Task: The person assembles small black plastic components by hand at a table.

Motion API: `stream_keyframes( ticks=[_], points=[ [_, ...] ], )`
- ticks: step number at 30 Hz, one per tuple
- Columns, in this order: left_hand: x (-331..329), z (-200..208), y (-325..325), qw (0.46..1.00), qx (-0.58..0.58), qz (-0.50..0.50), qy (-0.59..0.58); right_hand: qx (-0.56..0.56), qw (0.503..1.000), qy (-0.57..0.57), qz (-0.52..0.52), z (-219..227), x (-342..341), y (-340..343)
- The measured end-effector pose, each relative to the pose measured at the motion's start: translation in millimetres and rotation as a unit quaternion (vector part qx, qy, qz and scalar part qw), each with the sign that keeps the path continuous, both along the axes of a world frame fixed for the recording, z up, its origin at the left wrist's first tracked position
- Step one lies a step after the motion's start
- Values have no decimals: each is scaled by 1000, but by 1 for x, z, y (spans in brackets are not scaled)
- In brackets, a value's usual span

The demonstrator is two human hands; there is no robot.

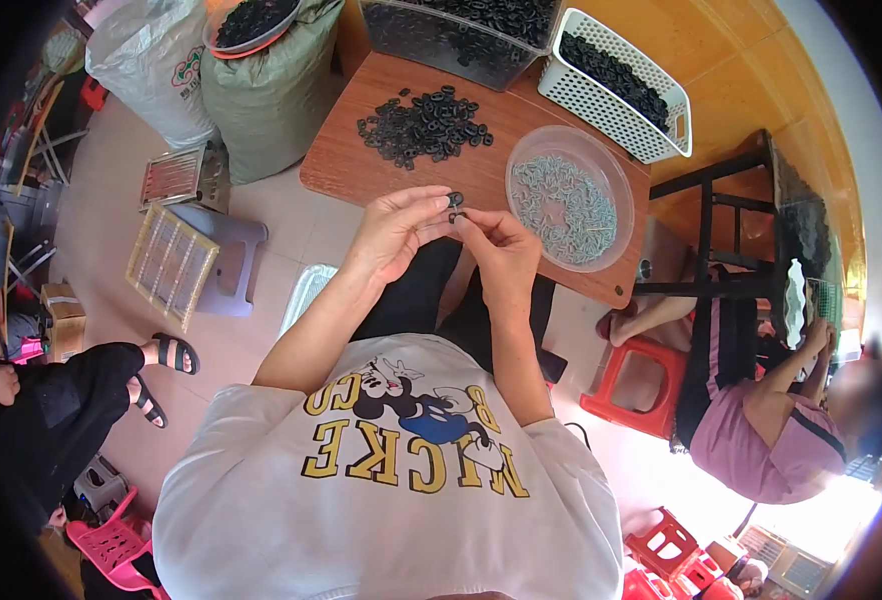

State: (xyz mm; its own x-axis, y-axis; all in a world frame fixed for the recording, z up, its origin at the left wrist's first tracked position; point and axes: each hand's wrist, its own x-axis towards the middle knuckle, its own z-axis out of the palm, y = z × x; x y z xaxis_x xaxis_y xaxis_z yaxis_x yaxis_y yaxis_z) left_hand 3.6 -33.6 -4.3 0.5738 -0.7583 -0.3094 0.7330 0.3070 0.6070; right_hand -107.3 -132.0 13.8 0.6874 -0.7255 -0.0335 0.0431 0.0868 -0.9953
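Over the near edge of the brown wooden table (346,165), my two hands meet in front of my chest. My left hand (398,232) pinches a small black ring-shaped part (455,199) between thumb and fingertips. Close beside it, my right hand (504,248) has its thumb and finger closed on another small black piece (456,216); its exact kind is too small to make out. Beyond my hands lies a loose pile of black ring-shaped parts (426,127). To the right sits a clear round plastic bowl (622,190) of small silvery metal pieces (561,210), which look like screws.
A clear bin (441,55) and a white perforated basket (676,140), both with black parts, stand at the table's far side. Full sacks (261,110) are at the far left. A person (771,430) sits at the right; another's sandaled foot (176,353) is at the left.
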Motion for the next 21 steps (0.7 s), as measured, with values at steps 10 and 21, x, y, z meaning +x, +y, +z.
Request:
stream_keyframes(
  ticks=[10,21],
  points=[
    [-5,4,4,1000,2,1,-29,-29,999,40,7,-1,-3,0],
    [-11,0,8,982,74,-7,-173,-7,1000,20,16,-3,-8,1]
  ],
)
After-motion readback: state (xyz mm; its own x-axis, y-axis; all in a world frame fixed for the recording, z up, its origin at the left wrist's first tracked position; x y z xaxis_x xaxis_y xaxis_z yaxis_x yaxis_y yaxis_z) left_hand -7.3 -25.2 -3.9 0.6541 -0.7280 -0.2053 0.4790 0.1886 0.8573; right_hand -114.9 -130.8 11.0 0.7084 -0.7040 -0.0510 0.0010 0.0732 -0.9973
